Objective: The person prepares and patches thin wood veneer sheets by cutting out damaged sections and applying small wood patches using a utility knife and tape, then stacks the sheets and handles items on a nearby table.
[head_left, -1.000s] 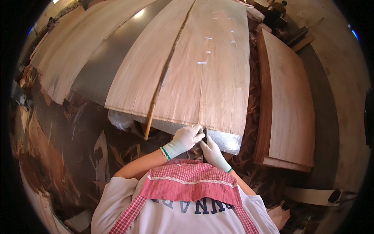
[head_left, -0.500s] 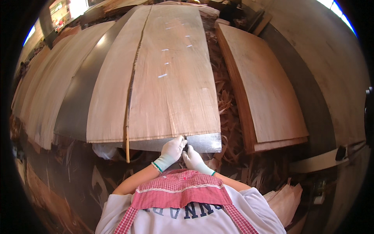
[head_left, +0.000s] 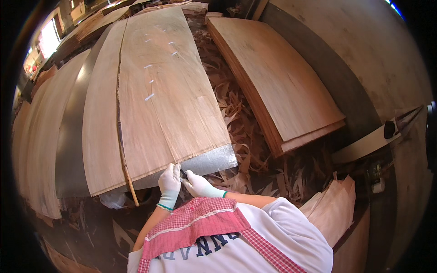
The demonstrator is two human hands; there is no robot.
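Both my hands wear white gloves with green cuffs and meet at the near edge of a large wood veneer sheet (head_left: 150, 113). My left hand (head_left: 170, 183) has its fingers closed at that edge; what they pinch, if anything, is hidden. Beside it, my right hand (head_left: 198, 185) is closed around a small black object (head_left: 183, 173), mostly covered by the fingers, so its kind does not show. Under the sheet, a grey metal plate (head_left: 209, 160) sticks out toward me. Several short white tape strips (head_left: 149, 97) dot the veneer.
A long thin stick (head_left: 119, 118) lies lengthwise on the veneer, its end overhanging the near edge. More veneer sheets (head_left: 34, 150) lie at left. A veneer stack (head_left: 277, 82) stands at right, beyond curled wood scraps (head_left: 234, 109). Loose veneer pieces (head_left: 334, 207) stand at lower right.
My view has turned to the right, so the sheets and my hands appear farther left. Both hands stay together at the veneer's near edge, and the black object is still in my right hand.
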